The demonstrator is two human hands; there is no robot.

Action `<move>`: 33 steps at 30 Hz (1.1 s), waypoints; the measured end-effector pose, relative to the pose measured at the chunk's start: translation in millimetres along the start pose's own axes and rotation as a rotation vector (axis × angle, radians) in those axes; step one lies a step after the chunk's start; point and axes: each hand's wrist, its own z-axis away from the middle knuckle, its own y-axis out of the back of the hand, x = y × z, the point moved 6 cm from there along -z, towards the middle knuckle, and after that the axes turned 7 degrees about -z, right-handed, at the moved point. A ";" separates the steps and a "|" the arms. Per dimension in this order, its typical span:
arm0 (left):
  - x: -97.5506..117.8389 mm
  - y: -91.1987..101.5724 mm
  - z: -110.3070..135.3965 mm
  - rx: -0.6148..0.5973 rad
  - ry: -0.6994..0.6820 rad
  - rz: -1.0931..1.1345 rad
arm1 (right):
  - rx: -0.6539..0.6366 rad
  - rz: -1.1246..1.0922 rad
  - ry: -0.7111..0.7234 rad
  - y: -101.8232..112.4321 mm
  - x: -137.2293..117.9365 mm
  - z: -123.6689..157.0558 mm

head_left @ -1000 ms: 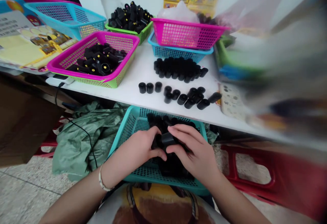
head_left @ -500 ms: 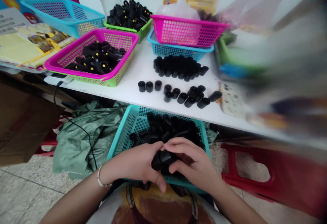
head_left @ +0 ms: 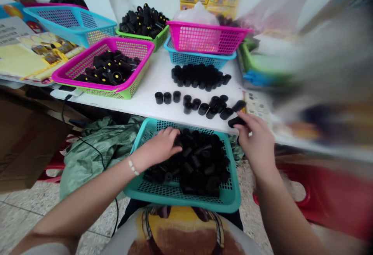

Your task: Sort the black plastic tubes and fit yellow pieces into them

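Note:
My right hand (head_left: 258,142) pinches a short black plastic cylinder (head_left: 235,122) at the table's front edge, beside a loose group of similar cylinders (head_left: 215,107). Inside the teal basket (head_left: 186,204), which rests at my lap, lies a heap of black plastic parts (head_left: 201,158). My left hand (head_left: 161,148) is over the heap's left side, its thumb and fingers curled round a black part (head_left: 178,140) that is mostly hidden. A tight cluster of upright black cylinders (head_left: 201,76) stands farther back on the white table (head_left: 140,105).
A pink basket (head_left: 131,86) of black parts with yellow dots stands on the left, a green basket (head_left: 159,37) of more behind it. Another pink basket (head_left: 210,37) sits in a blue one. A red stool (head_left: 317,196) is at right, a cable (head_left: 96,152) at left.
My hands have parted from over the teal basket. The right one moved up and right to the table with a black cylinder; the left moved up and left into the heap.

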 end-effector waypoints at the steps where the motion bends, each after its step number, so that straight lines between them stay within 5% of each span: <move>1: -4.1 -4.8 -11.6 0.006 0.020 -0.086 | 0.001 0.019 -0.012 -4.3 14.9 -9.4; 5: -2.9 -31.9 -48.5 -0.005 0.021 -0.153 | -0.027 0.010 -0.081 -19.3 35.5 -24.8; 10: 0.7 -46.3 -60.2 -0.020 0.018 -0.160 | 0.084 0.001 -0.030 -8.0 -20.4 2.2; 14: -3.3 -45.4 -59.5 -0.042 -0.010 -0.124 | -0.239 -0.173 0.030 -37.3 -55.0 29.0; 17: -3.9 -47.4 -59.4 -0.057 -0.056 -0.081 | -0.568 -0.140 0.007 -75.7 -59.3 44.5; 20: -3.5 -49.9 -56.0 -0.081 -0.104 -0.032 | -0.731 -0.062 0.016 -100.7 -60.2 50.8; 26: -14.3 -38.6 -37.8 -0.079 -0.127 0.100 | -0.786 -0.205 -0.011 -108.4 -61.9 49.0; 33: -31.9 -21.4 -27.9 -0.016 -0.071 0.273 | -0.592 -0.668 -0.377 -81.8 -31.3 44.7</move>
